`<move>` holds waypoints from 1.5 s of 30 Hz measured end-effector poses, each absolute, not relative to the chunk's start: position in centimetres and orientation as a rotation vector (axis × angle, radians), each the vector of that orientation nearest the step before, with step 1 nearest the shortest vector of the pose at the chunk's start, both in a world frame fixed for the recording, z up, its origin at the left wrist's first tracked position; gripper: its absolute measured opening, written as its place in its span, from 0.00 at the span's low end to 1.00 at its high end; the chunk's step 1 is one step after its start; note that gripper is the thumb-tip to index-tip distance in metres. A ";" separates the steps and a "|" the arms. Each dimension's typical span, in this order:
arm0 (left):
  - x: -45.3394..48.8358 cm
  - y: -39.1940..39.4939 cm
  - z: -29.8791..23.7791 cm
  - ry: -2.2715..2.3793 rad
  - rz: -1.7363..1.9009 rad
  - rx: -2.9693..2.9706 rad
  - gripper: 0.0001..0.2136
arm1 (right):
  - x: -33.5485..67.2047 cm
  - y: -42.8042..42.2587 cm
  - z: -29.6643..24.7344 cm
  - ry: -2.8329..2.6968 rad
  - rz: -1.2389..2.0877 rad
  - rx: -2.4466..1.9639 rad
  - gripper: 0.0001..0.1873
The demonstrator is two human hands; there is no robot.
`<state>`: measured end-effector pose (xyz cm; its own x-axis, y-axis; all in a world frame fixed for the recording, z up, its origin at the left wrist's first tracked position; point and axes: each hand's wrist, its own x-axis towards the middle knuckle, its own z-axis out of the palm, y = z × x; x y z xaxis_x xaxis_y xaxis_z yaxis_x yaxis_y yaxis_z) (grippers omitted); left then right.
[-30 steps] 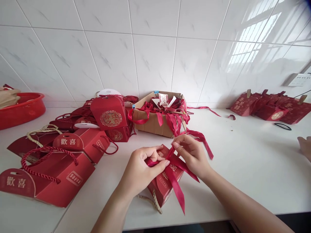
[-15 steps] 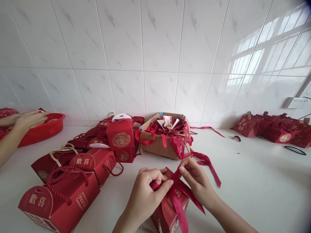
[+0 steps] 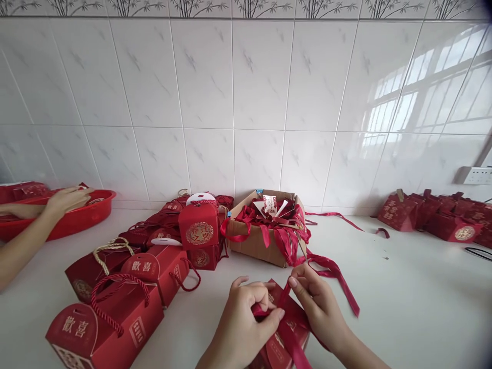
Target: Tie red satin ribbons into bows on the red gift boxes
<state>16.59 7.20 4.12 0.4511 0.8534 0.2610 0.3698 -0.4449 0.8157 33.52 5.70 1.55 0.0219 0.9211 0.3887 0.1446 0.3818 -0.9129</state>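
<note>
A red gift box (image 3: pixel 277 348) with gold print lies on the white table at the bottom centre, partly covered by both hands. Across its top runs a dark red satin ribbon (image 3: pixel 291 342), one tail hanging toward me. My left hand (image 3: pixel 249 318) pinches the ribbon between thumb and fingers, just over the box. Just to the right, my right hand (image 3: pixel 313 300) also has thumb and forefinger closed on the ribbon, pulling a strand upward. The spot where the strands cross is partly hidden by my fingers.
A cardboard box (image 3: pixel 257 248) overflowing with red ribbons stands behind the hands. Red gift boxes with rope handles (image 3: pixel 130 318) are grouped at left. Another person's hand (image 3: pixel 67 200) reaches into a red basin (image 3: pixel 86 215). More red boxes (image 3: pixel 442 218) sit far right.
The view has tilted up and shifted left, so everything appears lower and farther right. Both hands still pinch the ribbon, with its right-hand tail now mostly hidden beside my right hand.
</note>
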 end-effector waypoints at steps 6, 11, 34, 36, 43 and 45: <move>16.0 7.2 4.5 1.025 0.880 1.951 0.16 | 33.5 5.5 2.1 -1.352 0.944 -0.972 0.17; 16.1 7.4 4.5 1.009 0.865 1.960 0.18 | 33.8 5.8 2.1 -1.369 0.909 -0.993 0.17; 14.4 8.0 6.1 0.922 0.796 1.763 0.14 | 35.4 6.2 2.2 -1.438 0.948 -0.845 0.07; 14.5 8.2 5.8 0.924 0.790 1.696 0.15 | 35.7 6.1 3.5 -1.599 0.851 -0.863 0.11; 14.2 8.5 5.5 0.757 0.830 1.558 0.16 | 34.6 5.7 7.5 -2.255 0.542 -0.977 0.06; 13.7 8.4 5.8 0.750 0.796 1.566 0.14 | 34.3 5.8 7.4 -2.285 0.463 -0.976 0.05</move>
<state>13.74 8.37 5.76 0.5628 0.8222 0.0851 0.0362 -0.1273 0.9912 34.33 5.77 7.36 -0.5460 0.7401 0.3925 0.5288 0.6679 -0.5237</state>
